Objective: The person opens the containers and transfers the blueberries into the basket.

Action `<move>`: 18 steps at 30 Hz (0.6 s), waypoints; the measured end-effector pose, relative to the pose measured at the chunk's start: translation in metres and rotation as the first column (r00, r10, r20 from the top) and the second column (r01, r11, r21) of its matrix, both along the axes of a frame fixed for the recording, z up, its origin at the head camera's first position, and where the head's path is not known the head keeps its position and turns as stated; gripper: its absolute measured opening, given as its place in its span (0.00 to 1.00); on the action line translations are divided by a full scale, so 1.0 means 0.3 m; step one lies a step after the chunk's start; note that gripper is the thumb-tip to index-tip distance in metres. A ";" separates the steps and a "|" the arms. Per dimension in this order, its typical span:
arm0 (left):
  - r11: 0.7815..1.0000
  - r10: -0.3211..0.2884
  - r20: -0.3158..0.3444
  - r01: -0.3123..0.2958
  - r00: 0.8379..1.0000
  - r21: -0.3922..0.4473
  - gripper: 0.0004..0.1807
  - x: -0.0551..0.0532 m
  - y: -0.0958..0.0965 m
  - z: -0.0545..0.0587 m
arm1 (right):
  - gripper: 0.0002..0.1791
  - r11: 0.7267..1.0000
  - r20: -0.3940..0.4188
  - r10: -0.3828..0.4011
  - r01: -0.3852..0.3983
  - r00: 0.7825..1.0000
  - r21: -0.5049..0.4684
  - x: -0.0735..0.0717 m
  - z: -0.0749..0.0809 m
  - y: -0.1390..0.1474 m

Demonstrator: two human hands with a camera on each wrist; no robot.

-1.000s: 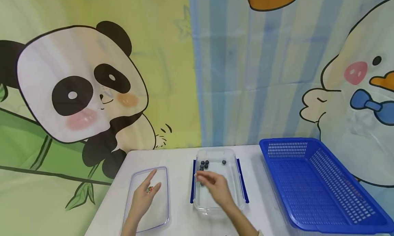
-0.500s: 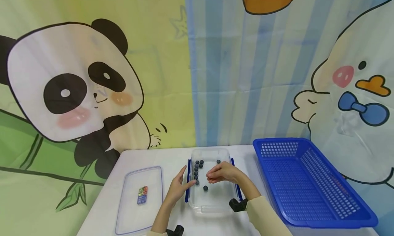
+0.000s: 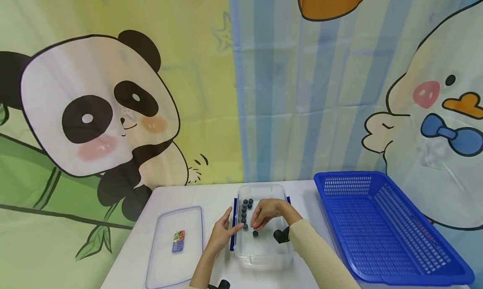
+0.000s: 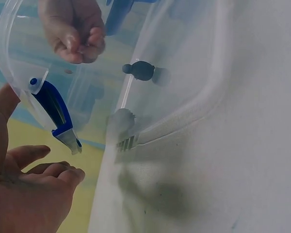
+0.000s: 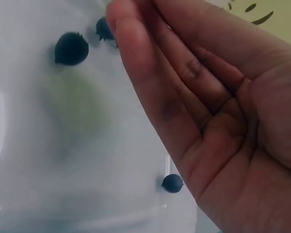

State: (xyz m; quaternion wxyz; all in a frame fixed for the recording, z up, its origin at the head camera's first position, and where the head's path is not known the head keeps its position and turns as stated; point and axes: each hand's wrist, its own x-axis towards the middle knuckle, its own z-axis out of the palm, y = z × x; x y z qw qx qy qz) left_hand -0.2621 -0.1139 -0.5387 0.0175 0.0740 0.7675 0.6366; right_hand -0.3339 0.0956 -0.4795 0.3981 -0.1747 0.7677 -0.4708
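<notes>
A clear plastic container with blue side clips holds several blueberries, mostly in a line along its left wall. One blueberry sits apart, nearer the front. My right hand reaches down into the container, its fingertips together just behind that berry. In the right wrist view the long fingers are fairly straight, and no berry shows between them. At the container's left side is my left hand, thumb over the rim, other fingers loose outside. The left wrist view shows it beside a hanging blue clip.
Left of the container lies a clear lid with a colourful label. A big blue plastic basket stands on the right. The white table backs onto a cartoon-print curtain.
My left hand has moved right, from over the lid to the container's left rim. My right hand first shifted right, then lowered towards the separate berry.
</notes>
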 end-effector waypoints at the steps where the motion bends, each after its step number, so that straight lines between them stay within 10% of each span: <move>1: 1.000 0.007 0.005 -0.007 1.000 -0.003 0.49 -0.006 0.000 -0.013 | 0.05 1.000 0.004 0.007 -0.007 1.000 0.009 -0.008 -0.010 0.002; 11: 1.000 0.005 0.037 -0.005 0.999 0.023 0.51 0.005 -0.003 -0.006 | 0.03 0.991 -0.083 0.023 -0.011 0.996 0.136 -0.043 -0.101 0.010; 18: 0.999 -0.017 0.042 0.016 0.999 0.032 0.51 0.047 0.007 0.085 | 0.02 0.976 -0.165 0.011 0.026 0.986 0.217 -0.053 -0.126 -0.002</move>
